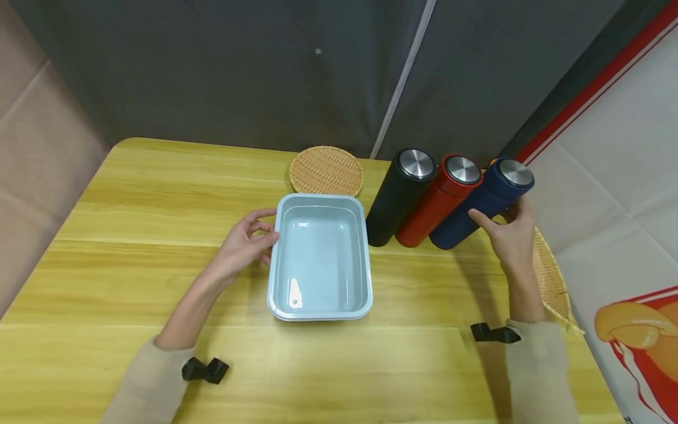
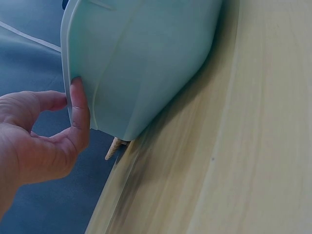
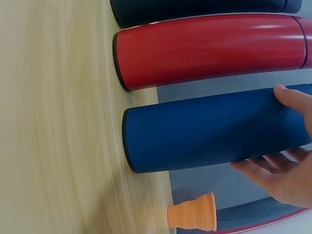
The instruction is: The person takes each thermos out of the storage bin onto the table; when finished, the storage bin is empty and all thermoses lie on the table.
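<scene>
A light blue rectangular basin (image 1: 320, 259) stands on the wooden table. My left hand (image 1: 246, 238) pinches its left rim between thumb and fingers; the left wrist view shows the basin's outer wall (image 2: 141, 63) beside that hand (image 2: 48, 131). To the right three flasks with silver-topped lids stand in a row: a black flask (image 1: 394, 200), a red flask (image 1: 436, 203) and a blue flask (image 1: 474, 209). My right hand (image 1: 508, 232) grips the upper body of the blue flask. In the right wrist view the thumb and fingers of this hand (image 3: 287, 170) curl round the blue flask (image 3: 204, 131).
Behind the basin a round woven mat (image 1: 326, 171) lies near the table's back edge. A woven basket (image 1: 548, 277) is partly hidden behind my right arm. An orange ribbed cup (image 3: 192, 213) stands beyond the blue flask. A dark curtain (image 1: 238, 76) borders the back.
</scene>
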`<state>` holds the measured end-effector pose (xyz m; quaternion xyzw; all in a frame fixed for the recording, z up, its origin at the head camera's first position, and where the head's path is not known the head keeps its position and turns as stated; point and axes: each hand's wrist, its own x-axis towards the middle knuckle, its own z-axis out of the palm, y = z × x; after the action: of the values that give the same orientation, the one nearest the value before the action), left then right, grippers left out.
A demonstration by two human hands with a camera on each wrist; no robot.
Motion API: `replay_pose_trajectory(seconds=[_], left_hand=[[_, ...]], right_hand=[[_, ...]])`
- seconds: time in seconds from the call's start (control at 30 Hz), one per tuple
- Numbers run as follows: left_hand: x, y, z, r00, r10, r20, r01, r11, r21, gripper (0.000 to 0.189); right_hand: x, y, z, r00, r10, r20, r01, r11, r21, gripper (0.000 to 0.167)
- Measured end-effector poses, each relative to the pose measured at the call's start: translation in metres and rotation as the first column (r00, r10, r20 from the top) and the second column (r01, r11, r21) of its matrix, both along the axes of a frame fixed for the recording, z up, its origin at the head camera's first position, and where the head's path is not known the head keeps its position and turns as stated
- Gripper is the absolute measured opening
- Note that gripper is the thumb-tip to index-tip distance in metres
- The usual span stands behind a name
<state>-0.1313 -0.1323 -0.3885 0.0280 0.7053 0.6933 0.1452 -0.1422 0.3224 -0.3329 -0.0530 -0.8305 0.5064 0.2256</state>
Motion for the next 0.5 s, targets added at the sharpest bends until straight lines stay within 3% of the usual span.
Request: replay_pose_trajectory(seconds=[0.13, 0.27, 0.5], left_hand=[[0.000, -0.001, -0.001, 1.000, 0.003, 0.000, -0.003, 1.000, -0.008, 0.059], [0.000, -0.001, -0.001, 1.000, 0.008, -0.003, -0.008, 1.000, -0.020, 0.058], [0.000, -0.002, -0.003, 1.000, 0.017, 0.008, -0.017, 0.999, -0.037, 0.053]], right_hand=[[0.009, -0.011, 0.009, 0.999, 0.039, -0.017, -0.039, 0.999, 0.005, 0.065], [0.010, -0.013, 0.009, 0.998, 0.052, -0.025, -0.052, 0.999, 0.015, 0.065], [0.002, -0.002, -0.011, 0.999, 0.024, 0.025, -0.023, 1.000, -0.013, 0.063]])
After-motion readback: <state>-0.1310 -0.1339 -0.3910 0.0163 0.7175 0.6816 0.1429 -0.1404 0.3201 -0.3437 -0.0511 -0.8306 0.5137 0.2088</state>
